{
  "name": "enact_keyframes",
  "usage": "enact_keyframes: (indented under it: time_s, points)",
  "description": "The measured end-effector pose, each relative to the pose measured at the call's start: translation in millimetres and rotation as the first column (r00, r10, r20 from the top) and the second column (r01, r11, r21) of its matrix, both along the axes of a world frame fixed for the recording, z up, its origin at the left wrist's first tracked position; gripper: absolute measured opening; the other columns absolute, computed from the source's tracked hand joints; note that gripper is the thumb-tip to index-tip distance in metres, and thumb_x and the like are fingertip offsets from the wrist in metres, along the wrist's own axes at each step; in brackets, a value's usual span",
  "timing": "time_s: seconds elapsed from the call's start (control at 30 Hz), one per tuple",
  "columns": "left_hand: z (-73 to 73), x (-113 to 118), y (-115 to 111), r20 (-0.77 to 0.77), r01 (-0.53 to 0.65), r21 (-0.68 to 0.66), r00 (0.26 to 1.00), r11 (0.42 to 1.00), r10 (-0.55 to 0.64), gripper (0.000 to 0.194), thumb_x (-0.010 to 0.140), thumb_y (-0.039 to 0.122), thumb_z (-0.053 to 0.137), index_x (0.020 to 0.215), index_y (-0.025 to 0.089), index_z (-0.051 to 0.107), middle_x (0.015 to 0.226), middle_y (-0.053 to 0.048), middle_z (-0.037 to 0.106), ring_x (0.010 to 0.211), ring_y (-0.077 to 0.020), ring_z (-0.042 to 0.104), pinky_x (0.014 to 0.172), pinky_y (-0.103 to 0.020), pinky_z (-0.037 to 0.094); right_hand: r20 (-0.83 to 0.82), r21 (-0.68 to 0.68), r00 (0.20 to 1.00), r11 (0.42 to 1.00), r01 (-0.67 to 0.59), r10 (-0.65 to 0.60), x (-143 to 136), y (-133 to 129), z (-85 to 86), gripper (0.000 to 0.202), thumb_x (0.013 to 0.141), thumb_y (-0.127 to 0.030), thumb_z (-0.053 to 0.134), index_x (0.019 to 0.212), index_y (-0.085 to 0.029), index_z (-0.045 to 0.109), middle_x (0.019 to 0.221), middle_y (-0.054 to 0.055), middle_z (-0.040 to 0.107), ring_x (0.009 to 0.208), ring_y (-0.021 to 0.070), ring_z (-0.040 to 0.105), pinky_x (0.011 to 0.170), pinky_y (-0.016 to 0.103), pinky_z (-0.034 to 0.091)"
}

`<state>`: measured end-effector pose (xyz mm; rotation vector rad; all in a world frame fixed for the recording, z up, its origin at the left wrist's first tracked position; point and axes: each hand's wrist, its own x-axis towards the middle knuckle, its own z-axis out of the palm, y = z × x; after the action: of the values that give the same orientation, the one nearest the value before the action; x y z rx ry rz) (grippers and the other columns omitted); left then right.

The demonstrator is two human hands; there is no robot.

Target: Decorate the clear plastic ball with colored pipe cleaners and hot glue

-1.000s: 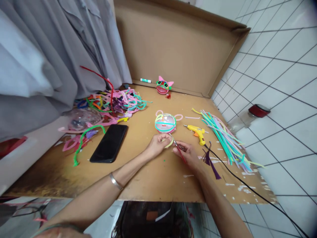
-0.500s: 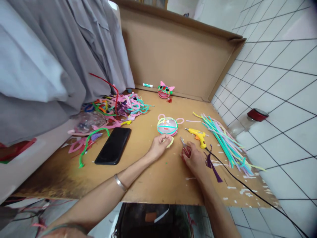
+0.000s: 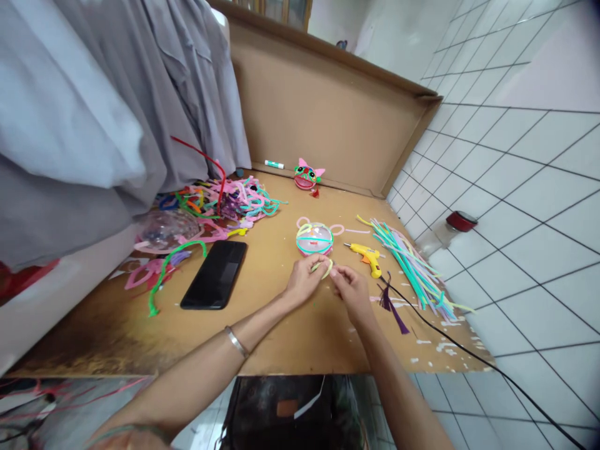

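My left hand [image 3: 307,279] pinches a short, bent pale-yellow pipe cleaner [image 3: 330,267] between thumb and fingers. From the other side my right hand [image 3: 351,289] meets it, thumb and forefinger closed at its end. No scissors show; the right hand may cover them. Just beyond the left fingers sits a clear round ball [image 3: 315,232] trimmed with turquoise and yellow pipe cleaners, with pink loops at its top. To the right of the ball lies a yellow glue gun [image 3: 367,257], its nozzle pointing left.
A black phone [image 3: 214,275] lies left, near a heap of coloured pipe cleaners [image 3: 244,199]. At right are a bundle of straight pipe cleaners [image 3: 407,262], a purple tassel [image 3: 394,306] and a red-lidded jar [image 3: 462,221]. A finished animal head [image 3: 307,175] stands by the cardboard wall [image 3: 323,106].
My right hand has come away from where it held the red-handled scissors and moved left to the pale-yellow pipe cleaner. The scissors are out of sight. The view has shifted slightly.
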<state>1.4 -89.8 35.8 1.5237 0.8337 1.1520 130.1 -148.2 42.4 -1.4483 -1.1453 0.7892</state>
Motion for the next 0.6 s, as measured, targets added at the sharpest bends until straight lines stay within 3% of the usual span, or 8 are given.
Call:
enact_keyframes:
  time_s: [0.1, 0.2, 0.27, 0.43, 0.6]
  points:
    - [-2.7, -0.4, 2.1, 0.017, 0.004, -0.006, 1.0, 1.0, -0.004, 0.025, 0.082, 0.038, 0.057, 0.078, 0.016, 0.068, 0.076, -0.001, 0.069, 0.077, -0.0164, 0.061, 0.076, -0.026, 0.046, -0.226, -0.08, 0.974, 0.997, -0.014, -0.004, -6.7, 15.2, 0.9, 0.043, 0.057, -0.056, 0.08, 0.071, -0.019, 0.065, 0.052, -0.004, 0.056, 0.046, 0.0096, 0.048, 0.047, 0.023, 0.04]
    - [-6.1, -2.5, 6.6, 0.018, 0.002, -0.037, 1.0, 0.999, -0.001, 0.029, 0.084, 0.039, 0.055, 0.084, 0.015, 0.072, 0.07, -0.001, 0.068, 0.068, -0.0151, 0.058, 0.068, -0.025, 0.045, -0.318, -0.077, 0.947, 0.994, -0.074, 0.046, -3.9, 29.1, 0.7, 0.04, 0.053, -0.052, 0.083, 0.068, -0.018, 0.066, 0.051, -0.003, 0.058, 0.045, 0.0089, 0.05, 0.046, 0.021, 0.04]
    - [-8.4, -4.0, 10.1, 0.024, -0.013, -0.034, 1.0, 0.999, 0.014, 0.031, 0.085, 0.038, 0.056, 0.091, 0.015, 0.075, 0.073, -0.002, 0.07, 0.068, -0.0153, 0.059, 0.067, -0.026, 0.045, -0.337, -0.057, 0.938, 0.993, -0.108, 0.083, -0.4, 36.9, 1.0, 0.037, 0.054, -0.048, 0.083, 0.068, -0.018, 0.067, 0.053, -0.002, 0.059, 0.047, 0.009, 0.051, 0.045, 0.021, 0.04]
    - [-15.1, -4.6, 19.3, 0.122, -0.068, -0.018, 0.99, 0.997, 0.07, 0.027, 0.079, 0.039, 0.067, 0.09, 0.017, 0.079, 0.094, -0.008, 0.076, 0.091, -0.0206, 0.066, 0.086, -0.031, 0.049, -0.281, -0.019, 0.953, 0.992, -0.126, 0.116, 2.8, 47.2, -0.8, 0.033, 0.06, -0.047, 0.08, 0.072, -0.018, 0.07, 0.051, -0.003, 0.059, 0.045, 0.0084, 0.049, 0.045, 0.021, 0.039]
    - [-15.3, -3.4, 19.7, 0.187, 0.0, -0.222, 0.981, 0.975, 0.043, 0.039, 0.069, 0.051, 0.077, 0.083, 0.014, 0.076, 0.068, -0.003, 0.07, 0.06, -0.0125, 0.056, 0.063, -0.026, 0.046, -0.267, -0.021, 0.959, 0.995, -0.099, 0.09, -0.8, 44.5, -2.7, 0.036, 0.059, -0.051, 0.079, 0.07, -0.018, 0.068, 0.048, -0.004, 0.059, 0.042, 0.0081, 0.048, 0.043, 0.021, 0.038]
